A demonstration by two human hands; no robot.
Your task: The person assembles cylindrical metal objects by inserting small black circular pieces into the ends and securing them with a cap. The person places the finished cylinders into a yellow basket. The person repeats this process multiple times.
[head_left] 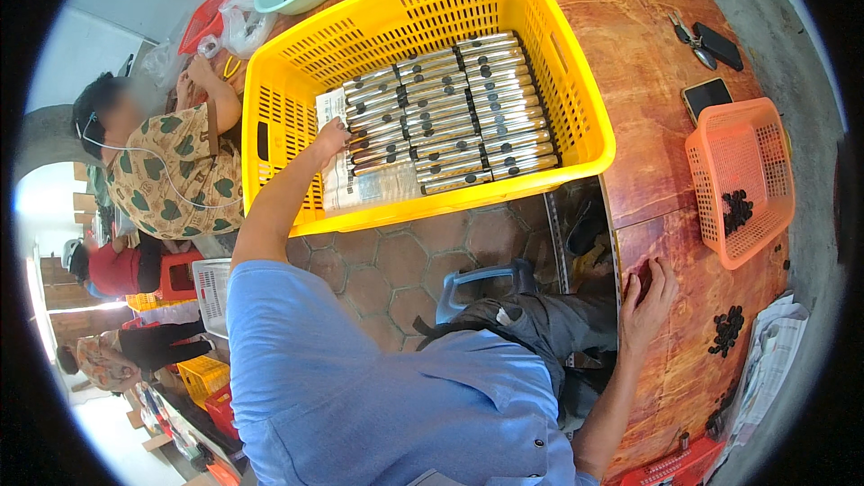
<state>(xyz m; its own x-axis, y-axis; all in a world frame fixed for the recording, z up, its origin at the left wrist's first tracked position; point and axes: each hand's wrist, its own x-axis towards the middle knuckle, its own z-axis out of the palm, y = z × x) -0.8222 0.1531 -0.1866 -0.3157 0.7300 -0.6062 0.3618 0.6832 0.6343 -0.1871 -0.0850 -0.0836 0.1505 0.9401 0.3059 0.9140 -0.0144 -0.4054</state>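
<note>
Your left hand [330, 138] inside yellow crate [576, 99], fingers curled on metal tubes [450, 112] stacked in rows. Your right hand [646, 299] open, flat on wooden table [630, 36] edge.

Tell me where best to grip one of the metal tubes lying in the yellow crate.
Probably across the middle of an end metal tube in the row by the left hand, from above: they lie flat, tightly side by side in the yellow crate, so only tops are exposed.
</note>
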